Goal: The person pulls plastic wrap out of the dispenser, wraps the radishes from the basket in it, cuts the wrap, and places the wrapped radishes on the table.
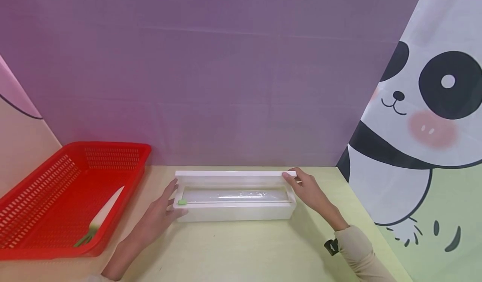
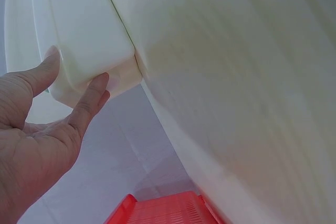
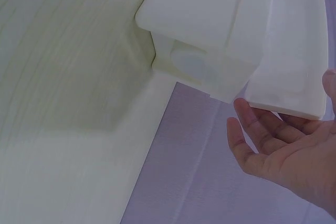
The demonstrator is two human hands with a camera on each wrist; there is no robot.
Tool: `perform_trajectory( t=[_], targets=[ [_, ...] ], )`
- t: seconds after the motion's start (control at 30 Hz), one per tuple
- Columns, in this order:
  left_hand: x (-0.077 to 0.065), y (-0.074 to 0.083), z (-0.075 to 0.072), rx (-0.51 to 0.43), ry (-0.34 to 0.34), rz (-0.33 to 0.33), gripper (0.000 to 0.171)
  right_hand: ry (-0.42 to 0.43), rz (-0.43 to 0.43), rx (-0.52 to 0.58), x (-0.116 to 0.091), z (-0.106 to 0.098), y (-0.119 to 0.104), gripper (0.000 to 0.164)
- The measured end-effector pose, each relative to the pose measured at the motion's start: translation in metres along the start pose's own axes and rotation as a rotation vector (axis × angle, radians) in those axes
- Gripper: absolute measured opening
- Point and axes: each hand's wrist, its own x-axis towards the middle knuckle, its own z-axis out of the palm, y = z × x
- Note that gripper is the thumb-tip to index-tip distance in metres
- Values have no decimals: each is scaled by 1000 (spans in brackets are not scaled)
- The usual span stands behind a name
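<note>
A white cling film dispenser stands on the table with its lid raised at the back. Inside lies a roll of clear film, and a green slide cutter sits at the left of the front rail. My left hand holds the dispenser's left end, thumb at the front and fingers against the end wall; the left wrist view shows this hand close up. At the lid's right end, my right hand grips the edge. In the right wrist view its fingers touch the lid from below.
A red plastic basket stands on the left side of the pale wooden table. In it lies a knife with a white blade and green handle. A purple backdrop rises behind the table, and a panda-print sheet hangs at the right.
</note>
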Motion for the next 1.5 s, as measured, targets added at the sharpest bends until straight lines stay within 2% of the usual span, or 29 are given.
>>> perform_trajectory(
  t=[0.27, 0.5, 0.67, 0.9, 1.23, 1.5],
  targets=[
    [1, -2, -1, -14, 1, -2, 90, 9, 46, 11, 5, 2, -5, 42],
    [3, -2, 0, -4, 2, -22, 92, 60, 98, 9, 10, 5, -8, 43],
    [4, -2, 1, 28, 28, 9, 92, 95, 121, -10, 12, 5, -11, 45],
    [3, -3, 0, -9, -11, -51, 93, 100, 153, -17, 15, 7, -11, 43],
    [2, -4, 2, 21, 43, 51, 91, 88, 171, 52, 22, 10, -10, 45],
    [3, -5, 3, 49, 52, 56, 93, 51, 157, 114, 25, 14, -5, 52]
  ],
)
